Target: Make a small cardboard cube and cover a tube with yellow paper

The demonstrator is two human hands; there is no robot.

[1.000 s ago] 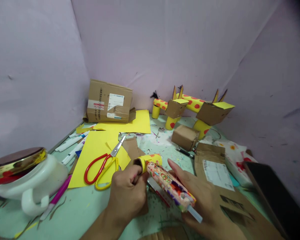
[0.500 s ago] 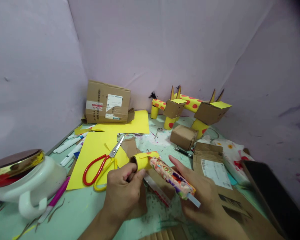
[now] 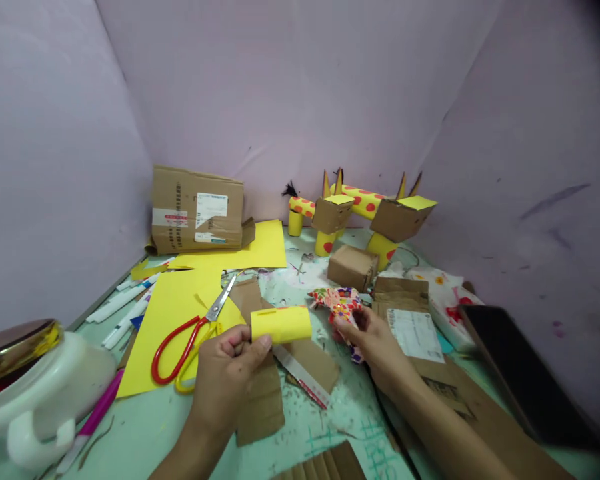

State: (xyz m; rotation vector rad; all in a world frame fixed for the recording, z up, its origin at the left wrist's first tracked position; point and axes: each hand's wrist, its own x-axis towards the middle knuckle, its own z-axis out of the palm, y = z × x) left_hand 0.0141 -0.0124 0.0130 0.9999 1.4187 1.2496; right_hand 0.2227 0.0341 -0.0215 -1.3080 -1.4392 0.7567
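Observation:
My left hand pinches one end of a yellow paper tube, held level above the table. In my right hand is a flower-patterned hot glue gun, its tip pointing left, just beyond the tube's right end and apart from it. A dark cord trails below my right wrist. Red-and-yellow-handled scissors lie partly open on yellow paper, left of my left hand. Under the tube are cardboard pieces, one with a white and red strip.
Two giraffe-like figures of yellow spotted tubes and cardboard stand at the back, near a small cardboard block. A shipping box leans back left. A white lidded pot and markers are left; a phone-like dark slab is right.
The glue gun has turned from lying along my right palm to pointing left, its tip drawn away from the tube. My left hand has turned the tube sideways. The view has shifted slightly right.

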